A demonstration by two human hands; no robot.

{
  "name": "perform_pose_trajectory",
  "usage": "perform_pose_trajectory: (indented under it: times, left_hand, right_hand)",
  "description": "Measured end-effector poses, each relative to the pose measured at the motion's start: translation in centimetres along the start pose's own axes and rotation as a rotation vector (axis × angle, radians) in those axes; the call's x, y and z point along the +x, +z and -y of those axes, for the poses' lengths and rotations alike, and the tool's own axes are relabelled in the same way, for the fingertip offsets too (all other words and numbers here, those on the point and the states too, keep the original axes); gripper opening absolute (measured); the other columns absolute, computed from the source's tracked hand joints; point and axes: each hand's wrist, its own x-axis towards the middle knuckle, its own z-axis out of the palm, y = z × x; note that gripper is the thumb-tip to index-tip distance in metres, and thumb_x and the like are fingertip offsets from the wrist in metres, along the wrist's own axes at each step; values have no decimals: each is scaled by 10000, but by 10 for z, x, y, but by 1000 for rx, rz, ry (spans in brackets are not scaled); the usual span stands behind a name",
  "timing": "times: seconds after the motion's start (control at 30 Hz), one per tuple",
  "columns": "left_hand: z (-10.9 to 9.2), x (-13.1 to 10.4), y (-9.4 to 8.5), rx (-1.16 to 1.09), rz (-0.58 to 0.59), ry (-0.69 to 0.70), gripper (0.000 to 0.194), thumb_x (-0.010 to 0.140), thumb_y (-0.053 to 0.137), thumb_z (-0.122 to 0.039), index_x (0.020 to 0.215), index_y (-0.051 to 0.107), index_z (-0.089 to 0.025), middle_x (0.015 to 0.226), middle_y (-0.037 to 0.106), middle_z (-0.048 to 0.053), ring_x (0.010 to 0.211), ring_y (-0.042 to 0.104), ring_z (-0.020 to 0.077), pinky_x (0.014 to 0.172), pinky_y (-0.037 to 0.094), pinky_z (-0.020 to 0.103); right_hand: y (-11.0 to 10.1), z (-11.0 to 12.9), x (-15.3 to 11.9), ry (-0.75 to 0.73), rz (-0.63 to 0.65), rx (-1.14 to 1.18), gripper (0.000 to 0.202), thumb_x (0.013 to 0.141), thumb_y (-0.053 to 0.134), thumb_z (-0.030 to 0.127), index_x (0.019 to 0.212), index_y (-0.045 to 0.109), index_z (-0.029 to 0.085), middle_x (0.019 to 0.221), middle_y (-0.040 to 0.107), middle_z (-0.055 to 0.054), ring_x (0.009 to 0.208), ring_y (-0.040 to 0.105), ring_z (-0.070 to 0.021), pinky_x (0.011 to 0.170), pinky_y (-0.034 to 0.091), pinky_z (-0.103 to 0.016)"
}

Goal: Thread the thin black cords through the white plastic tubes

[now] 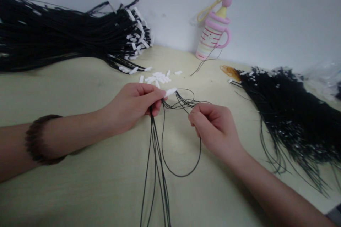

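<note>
Near the middle of the table, my left hand (141,101) pinches a bundle of thin black cords (157,149) with a white tag (171,92) at its fingertips. Below that hand the cords hang down toward the near edge of the view. To the right, my right hand (213,120) is closed on the black cords, thumb against the bent fingers. One cord droops in a loop (182,176) between the two hands. Which strands each hand grips is partly hidden by the fingers. Just beyond the left hand lies a small heap of white tags (160,77).
A thick pile of black cords (66,35) with white tags lies at the back left. Another black bundle (295,113) spreads along the right, an orange coil (230,72) at its end. A pink-and-white bottle-shaped figure (211,35) stands against the wall, near clear plastic (325,74).
</note>
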Motion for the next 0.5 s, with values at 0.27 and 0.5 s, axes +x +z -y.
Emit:
perform_pose_trajectory:
  times: [0.27,0.5]
  left_hand:
    - [-1,0,0,8,3,3,194,787,613,-262,646,649,-134,470,524,-18,444,454,72,456,345,197]
    - [0,-1,0,-12,5,7,188,766,625,-250,624,629,-127,482,525,-22,442,459,66,446,341,188]
  right_hand:
    - [1,0,-2,15,32,-1,227,756,509,156,529,496,160,440,417,62,410,353,-53,402,258,-181]
    - [2,0,-2,13,21,20,235,767,510,155,533,493,160,448,421,63,420,361,-50,411,264,-177]
